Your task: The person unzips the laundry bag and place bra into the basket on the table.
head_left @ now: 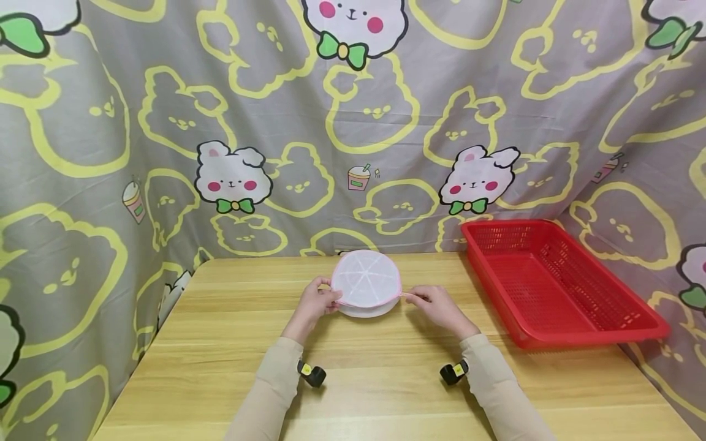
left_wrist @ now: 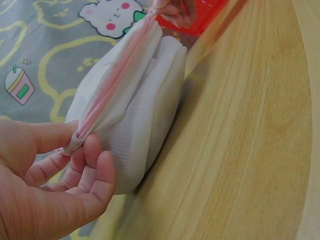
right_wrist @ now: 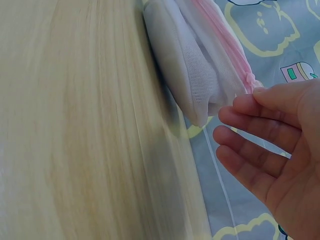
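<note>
A round white mesh laundry bag [head_left: 366, 278] with a pink zipper [left_wrist: 117, 75] sits on the wooden table in the head view. Its lid has pale lines spreading from the middle. At the bag's left side my left hand [head_left: 318, 301] pinches the fabric tab at one end of the zipper between thumb and forefinger. My right hand [head_left: 436, 304] pinches the pink end of the zipper on the right side, thumb against forefinger, other fingers spread loosely below. Between the two hands the zipper line stretches across the bag's near side. White mesh sidewalls [right_wrist: 200, 75] bulge beneath it.
A red plastic basket [head_left: 510, 306] with perforated walls stands at the table's right side. Behind the wooden table [head_left: 380, 386] hangs a grey curtain [head_left: 309, 116] with cartoon rabbits, which also encloses both sides.
</note>
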A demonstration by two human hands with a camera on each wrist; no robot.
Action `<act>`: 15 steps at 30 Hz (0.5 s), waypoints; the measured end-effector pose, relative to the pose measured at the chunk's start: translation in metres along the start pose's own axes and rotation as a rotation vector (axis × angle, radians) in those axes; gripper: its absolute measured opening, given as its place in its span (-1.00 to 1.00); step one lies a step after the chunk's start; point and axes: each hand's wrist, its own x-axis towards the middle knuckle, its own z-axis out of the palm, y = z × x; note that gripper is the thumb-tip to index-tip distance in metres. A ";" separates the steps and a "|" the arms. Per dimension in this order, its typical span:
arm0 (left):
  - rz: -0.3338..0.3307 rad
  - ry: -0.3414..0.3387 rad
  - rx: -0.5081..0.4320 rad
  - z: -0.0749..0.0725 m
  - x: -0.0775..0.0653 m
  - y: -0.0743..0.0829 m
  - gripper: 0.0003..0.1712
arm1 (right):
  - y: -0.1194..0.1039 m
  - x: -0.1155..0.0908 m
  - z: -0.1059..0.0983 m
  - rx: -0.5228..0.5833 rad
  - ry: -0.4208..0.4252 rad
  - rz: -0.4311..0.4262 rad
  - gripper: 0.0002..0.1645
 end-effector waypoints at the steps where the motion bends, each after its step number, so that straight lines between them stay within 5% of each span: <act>1: -0.001 -0.001 0.000 0.000 0.000 0.000 -0.69 | 0.000 0.000 0.000 0.000 0.002 -0.001 -0.84; 15: -0.008 -0.006 0.001 -0.002 0.001 -0.001 -0.66 | 0.003 0.000 -0.001 -0.002 0.027 0.013 -0.83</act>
